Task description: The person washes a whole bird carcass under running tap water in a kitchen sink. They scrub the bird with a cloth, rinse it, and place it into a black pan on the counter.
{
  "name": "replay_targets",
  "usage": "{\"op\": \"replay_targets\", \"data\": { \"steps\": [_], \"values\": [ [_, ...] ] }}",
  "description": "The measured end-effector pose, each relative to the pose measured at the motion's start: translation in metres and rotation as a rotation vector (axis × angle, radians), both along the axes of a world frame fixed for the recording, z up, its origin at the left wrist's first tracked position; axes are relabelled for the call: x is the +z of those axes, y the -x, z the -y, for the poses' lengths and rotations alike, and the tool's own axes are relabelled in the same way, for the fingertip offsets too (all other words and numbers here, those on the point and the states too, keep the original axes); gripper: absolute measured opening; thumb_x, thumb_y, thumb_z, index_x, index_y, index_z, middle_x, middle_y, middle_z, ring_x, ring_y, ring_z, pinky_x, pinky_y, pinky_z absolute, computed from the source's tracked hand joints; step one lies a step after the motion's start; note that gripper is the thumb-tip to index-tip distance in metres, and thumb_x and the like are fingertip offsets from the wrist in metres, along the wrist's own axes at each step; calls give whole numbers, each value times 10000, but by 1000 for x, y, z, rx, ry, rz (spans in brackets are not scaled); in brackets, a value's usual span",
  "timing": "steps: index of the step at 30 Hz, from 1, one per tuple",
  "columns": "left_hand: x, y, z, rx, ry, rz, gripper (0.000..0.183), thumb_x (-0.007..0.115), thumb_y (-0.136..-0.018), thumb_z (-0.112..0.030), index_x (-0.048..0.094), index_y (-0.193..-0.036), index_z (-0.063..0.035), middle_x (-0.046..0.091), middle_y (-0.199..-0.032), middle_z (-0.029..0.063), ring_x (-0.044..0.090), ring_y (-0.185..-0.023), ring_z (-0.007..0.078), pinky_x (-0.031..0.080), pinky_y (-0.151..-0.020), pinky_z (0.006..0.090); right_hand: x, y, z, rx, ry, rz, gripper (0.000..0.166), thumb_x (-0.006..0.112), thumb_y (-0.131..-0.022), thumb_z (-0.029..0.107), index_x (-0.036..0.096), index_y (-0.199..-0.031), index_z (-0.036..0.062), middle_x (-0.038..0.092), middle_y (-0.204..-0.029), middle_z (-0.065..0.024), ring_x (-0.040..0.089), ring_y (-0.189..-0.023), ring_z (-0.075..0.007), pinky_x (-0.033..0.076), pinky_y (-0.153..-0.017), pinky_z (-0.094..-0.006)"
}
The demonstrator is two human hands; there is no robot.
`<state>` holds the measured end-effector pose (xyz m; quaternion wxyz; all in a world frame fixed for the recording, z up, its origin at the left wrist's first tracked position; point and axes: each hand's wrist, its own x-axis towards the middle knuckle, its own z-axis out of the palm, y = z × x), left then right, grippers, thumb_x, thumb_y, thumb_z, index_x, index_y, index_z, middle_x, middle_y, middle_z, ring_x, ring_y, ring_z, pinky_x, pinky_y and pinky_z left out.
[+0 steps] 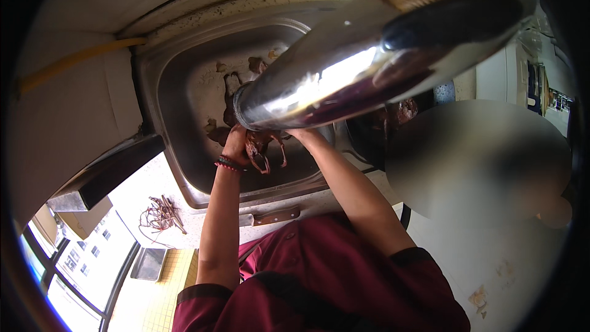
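My left hand (pixel 236 145), with a red bead bracelet on the wrist, grips a dark reddish-brown poultry carcass (pixel 258 147) low over the stainless steel sink (pixel 177 147). Two thin legs of the carcass hang towards me. On its other side is my right hand (pixel 298 133); its fingers are hidden behind the large chrome tap spout (pixel 318 83), which crosses the view close to the camera. Another dark carcass (pixel 229 101) lies in the sink beyond my left hand, partly covered by the spout. Small pale scraps (pixel 221 67) are scattered on the sink bottom.
A wooden-handled knife (pixel 276 216) lies on the counter between the sink and my body. Left of it sits a tangle of thin sticks or cords (pixel 163 216). A metal tray (pixel 150 263) is farther left. Right of the sink, a dark basin (pixel 364 143) holds more meat (pixel 405 110).
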<state>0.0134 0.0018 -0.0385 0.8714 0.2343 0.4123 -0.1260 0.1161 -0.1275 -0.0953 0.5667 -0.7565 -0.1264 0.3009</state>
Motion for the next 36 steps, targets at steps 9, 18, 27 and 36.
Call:
{"op": "replay_targets", "data": {
  "steps": [9,18,27,36],
  "values": [
    [-78,2,-9,-104,-1117,335,315,418,-919,-89,421,-1230,-37,516,-1172,87,472,-1079,173,365,-942,293,98,5,-8,333,37,370,275,583,-785,117,504,-1036,37,570,-936,-194,574,-899,-324,467,-780,-395],
    [-71,6,4,-48,-938,334,383,466,-867,-13,433,-1249,-23,540,-1166,73,479,-1096,169,352,-957,287,53,-23,8,-89,86,106,163,573,-801,107,533,-934,21,604,-837,-164,591,-805,-322,457,-719,-377],
    [-18,5,3,86,-96,266,271,521,-842,-46,544,-1106,13,608,-1033,72,572,-957,158,436,-860,282,78,15,-19,241,143,675,382,579,-740,44,444,-1097,22,556,-896,-191,544,-865,-383,449,-725,-445],
    [-16,5,12,208,-138,165,175,551,-866,-103,596,-1020,-34,633,-900,50,601,-793,145,480,-710,275,21,-28,6,44,-375,-100,329,463,-906,270,510,-1140,42,566,-1102,-119,537,-996,-241,398,-928,-354]
  ]
}}
